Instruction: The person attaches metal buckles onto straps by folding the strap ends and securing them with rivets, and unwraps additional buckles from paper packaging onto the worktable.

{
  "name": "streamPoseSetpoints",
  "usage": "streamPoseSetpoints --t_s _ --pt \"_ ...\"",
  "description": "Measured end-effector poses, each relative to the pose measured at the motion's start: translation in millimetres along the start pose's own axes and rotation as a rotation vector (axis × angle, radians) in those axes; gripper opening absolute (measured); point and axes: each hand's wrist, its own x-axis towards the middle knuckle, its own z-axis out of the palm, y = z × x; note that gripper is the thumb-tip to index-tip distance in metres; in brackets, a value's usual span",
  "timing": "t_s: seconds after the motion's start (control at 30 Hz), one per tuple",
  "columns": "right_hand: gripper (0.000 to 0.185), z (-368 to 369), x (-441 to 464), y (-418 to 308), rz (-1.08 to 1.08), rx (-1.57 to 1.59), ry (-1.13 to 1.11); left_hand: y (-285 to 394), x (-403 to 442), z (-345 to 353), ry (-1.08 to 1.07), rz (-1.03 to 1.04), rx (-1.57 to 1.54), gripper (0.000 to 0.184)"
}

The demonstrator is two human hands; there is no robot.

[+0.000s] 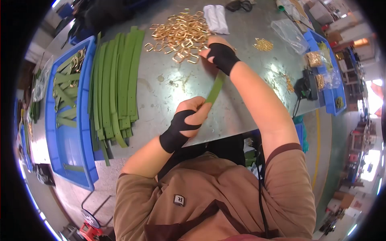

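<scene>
A green strap [216,89] runs upward from my left hand [193,111], whose fingers are closed around its near end. The strap's far part passes out of sight beneath my right hand [219,50]. That hand is at the right edge of a heap of gold-coloured metal rings [181,32]. Its fingers look bent together, mostly hidden behind the hand, so I cannot make out what is in them. Both hands wear black wrist supports. Many similar green straps [116,76] lie side by side to the left on the metal table [161,120].
At far left a blue tray [66,144] holds straps with metal fittings. White rolled pieces [216,19] lie behind the rings. To the right are small gold parts [263,44], a clear plastic bag [289,36], a black device [307,85] and another blue tray [330,96].
</scene>
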Motion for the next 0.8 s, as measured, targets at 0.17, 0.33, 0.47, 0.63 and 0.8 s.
streamPoseSetpoints --t_s 0.17,0.33,0.47,0.63,0.8 --pt "0.033 11.4 10.0 7.6 -0.078 0.098 0.106 6.3 0.3 -11.4 -0.073 0.08 0.122 0.028" --pt "0.018 -31.3 -27.5 12.3 -0.028 0.875 0.053 -1.1 13.4 -23.3 -0.143 -0.085 -0.067 0.026" --pt "0.012 -84.1 -114.9 24.8 -0.08 0.973 -0.097 0.8 28.1 -13.9 -0.289 -0.262 -0.247 0.022" --pt "0.012 -62.9 -227.6 34.9 0.198 1.253 -0.365 12.5 54.3 21.2 -0.318 -0.391 -0.476 0.015" --pt "0.012 -42.7 -255.3 33.3 0.144 1.139 -0.243 11.0 63.4 34.5 -0.368 -0.402 -0.568 0.011"
